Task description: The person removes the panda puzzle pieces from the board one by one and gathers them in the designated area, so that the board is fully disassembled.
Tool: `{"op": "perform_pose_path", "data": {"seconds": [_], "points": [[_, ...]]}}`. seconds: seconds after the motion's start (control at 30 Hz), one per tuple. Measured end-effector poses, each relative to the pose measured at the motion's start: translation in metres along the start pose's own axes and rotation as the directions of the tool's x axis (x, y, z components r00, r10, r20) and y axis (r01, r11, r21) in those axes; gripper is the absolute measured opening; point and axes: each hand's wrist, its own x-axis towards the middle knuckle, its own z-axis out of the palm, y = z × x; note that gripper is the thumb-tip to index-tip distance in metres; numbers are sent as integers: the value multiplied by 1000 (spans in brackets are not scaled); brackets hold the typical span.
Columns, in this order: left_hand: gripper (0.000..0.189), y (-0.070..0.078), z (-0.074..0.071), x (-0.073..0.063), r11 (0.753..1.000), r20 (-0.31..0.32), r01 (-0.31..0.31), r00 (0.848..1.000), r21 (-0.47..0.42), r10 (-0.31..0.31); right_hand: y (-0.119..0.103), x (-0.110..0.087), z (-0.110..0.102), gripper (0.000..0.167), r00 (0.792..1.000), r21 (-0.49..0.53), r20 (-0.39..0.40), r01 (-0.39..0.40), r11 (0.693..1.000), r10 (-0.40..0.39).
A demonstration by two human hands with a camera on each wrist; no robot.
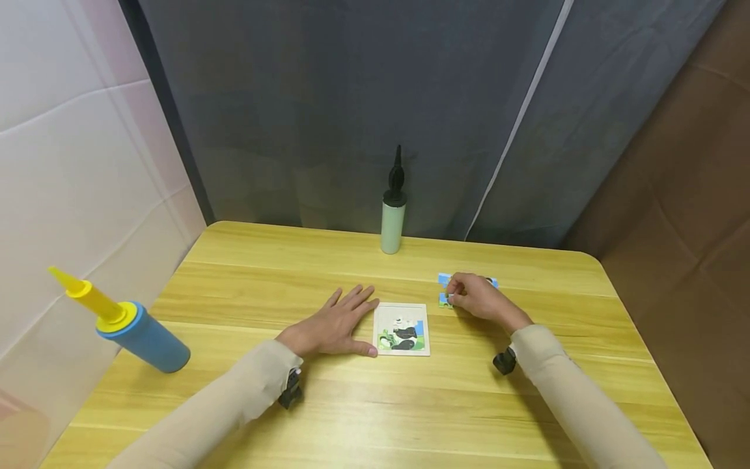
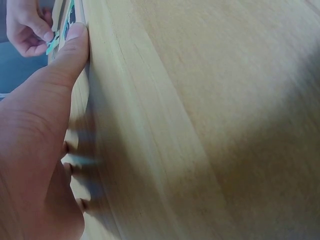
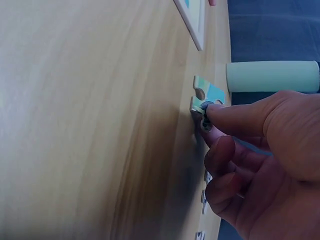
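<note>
Head view shows the right hand (image 1: 482, 299) pinching a puzzle piece (image 1: 443, 301), best held softly, just right of the tray (image 1: 387, 314), while the left hand (image 1: 336, 327), fingers spread apart at the tray's left edge, should steady it.

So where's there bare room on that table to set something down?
Between the blue-and-yellow cylindrical pump and the left hand; between the beige sleeves; and between the pale-green, black-topped pump and the square pale puzzle frame. It's crowded around the right hand, with colourful jigsaw pieces close by.
</note>
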Motion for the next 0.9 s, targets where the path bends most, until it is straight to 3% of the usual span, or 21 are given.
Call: {"op": "perform_pose_path", "data": {"seconds": [0.3,0.5,0.9], "points": [[108,1,0,0,1000,-13,-2,1000,3,2,-3,2,2,4,1000,-65,-26,-15,998,14],[108,0,-1,0,1000,-13,0,1000,2,0,-8,-1,-3,4,999,-38,-26,-26,999,25],[108,-3,1,0,1000,-8,2,1000,6,-2,-43,-4,12,6,999,-112,-7,43,993,-44]]}}
